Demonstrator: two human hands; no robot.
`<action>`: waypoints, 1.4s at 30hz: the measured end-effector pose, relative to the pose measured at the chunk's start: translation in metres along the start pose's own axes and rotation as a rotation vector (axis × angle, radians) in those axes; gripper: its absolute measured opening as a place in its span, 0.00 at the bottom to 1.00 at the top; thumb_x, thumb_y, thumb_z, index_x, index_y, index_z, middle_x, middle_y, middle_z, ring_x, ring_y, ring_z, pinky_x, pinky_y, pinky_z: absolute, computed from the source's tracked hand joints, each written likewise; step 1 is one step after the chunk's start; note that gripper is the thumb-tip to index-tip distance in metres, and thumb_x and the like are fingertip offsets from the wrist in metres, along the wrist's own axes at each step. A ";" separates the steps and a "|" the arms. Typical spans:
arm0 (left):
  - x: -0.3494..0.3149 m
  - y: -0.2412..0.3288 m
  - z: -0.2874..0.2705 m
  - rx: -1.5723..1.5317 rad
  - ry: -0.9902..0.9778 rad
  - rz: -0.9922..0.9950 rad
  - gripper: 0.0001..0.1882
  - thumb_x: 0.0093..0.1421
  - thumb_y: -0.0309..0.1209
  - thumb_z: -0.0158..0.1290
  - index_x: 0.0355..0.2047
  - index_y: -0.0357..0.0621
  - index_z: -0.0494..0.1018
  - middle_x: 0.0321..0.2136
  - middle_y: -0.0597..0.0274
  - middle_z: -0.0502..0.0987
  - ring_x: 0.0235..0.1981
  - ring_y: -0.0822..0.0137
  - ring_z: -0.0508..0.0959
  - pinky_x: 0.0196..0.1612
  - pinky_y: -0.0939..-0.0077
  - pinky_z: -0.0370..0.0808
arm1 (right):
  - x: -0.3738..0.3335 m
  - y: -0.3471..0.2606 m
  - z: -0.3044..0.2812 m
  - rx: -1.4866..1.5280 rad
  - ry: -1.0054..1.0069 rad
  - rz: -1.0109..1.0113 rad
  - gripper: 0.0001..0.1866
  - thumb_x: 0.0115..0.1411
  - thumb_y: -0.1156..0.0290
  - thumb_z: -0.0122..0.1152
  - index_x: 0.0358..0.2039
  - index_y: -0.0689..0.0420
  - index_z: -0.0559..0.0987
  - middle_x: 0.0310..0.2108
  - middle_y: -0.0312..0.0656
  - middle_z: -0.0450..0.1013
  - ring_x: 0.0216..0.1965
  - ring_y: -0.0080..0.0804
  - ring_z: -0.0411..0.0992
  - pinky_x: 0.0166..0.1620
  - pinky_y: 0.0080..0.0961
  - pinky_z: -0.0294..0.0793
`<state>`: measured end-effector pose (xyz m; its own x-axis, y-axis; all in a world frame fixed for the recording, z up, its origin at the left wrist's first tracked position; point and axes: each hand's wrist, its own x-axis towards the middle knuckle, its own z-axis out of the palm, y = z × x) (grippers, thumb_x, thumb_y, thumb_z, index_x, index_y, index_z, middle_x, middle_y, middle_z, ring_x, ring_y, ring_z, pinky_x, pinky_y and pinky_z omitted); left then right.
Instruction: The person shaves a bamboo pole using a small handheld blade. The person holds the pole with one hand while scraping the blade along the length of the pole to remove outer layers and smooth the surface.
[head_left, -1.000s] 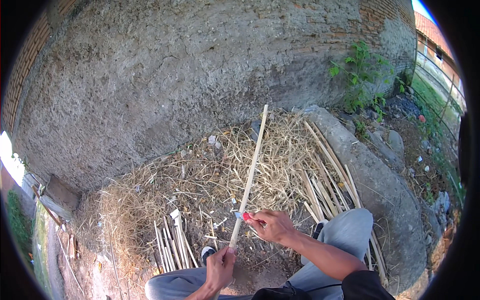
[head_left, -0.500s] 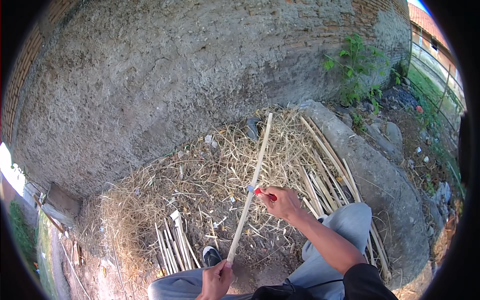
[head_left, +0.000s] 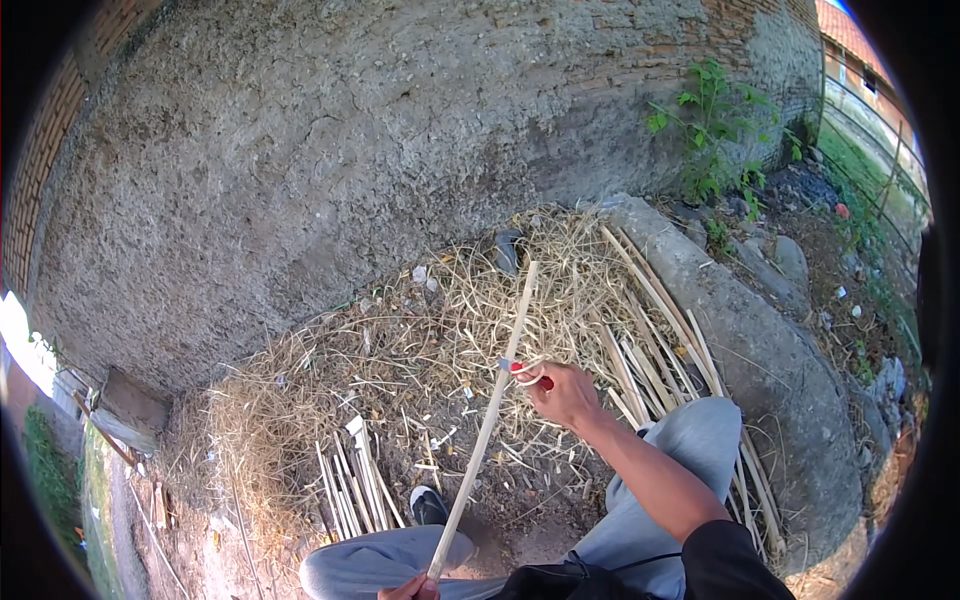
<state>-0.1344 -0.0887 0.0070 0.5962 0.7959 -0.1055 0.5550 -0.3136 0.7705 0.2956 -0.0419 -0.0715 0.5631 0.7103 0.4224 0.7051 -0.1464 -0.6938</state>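
Note:
A long pale wooden strip (head_left: 486, 432), likely bamboo, slants up and away from my lap over the straw. Its near end is pinched in my left hand (head_left: 411, 588), which is partly cut off by the lower edge. My right hand (head_left: 566, 397) is closed round a red-handled knife (head_left: 517, 368). The knife's short greyish blade lies against the strip above its middle. A thin pale curl, apparently a shaving, stands beside the blade and my right fingers. Most of the handle is hidden in my palm.
Pale strips (head_left: 350, 485) lie in a bundle at left; more strips (head_left: 655, 375) lean at right along a concrete slab (head_left: 740, 330). Straw and shavings (head_left: 270, 430) cover the ground. A rough wall (head_left: 330, 170) rises ahead, with a dark grey object (head_left: 507, 250) at its foot.
The strip has slid toward me, with my left hand drawn back to the lower edge. The knife stays at nearly the same place, and a pale curl now shows beside it.

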 end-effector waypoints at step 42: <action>-0.139 -0.081 -0.088 -0.273 0.021 -0.553 0.19 0.70 0.41 0.50 0.35 0.36 0.80 0.12 0.74 0.63 0.11 0.83 0.58 0.13 0.83 0.51 | -0.054 0.044 0.036 -0.489 -0.634 0.026 0.30 0.62 0.48 0.62 0.53 0.60 0.75 0.35 0.56 0.79 0.29 0.44 0.77 0.35 0.42 0.79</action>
<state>-0.3133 -0.1289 0.0144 0.2492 0.8135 -0.5255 0.6088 0.2904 0.7383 0.2806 -0.0620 -0.1464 0.3333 0.9370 -0.1041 0.8868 -0.3491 -0.3029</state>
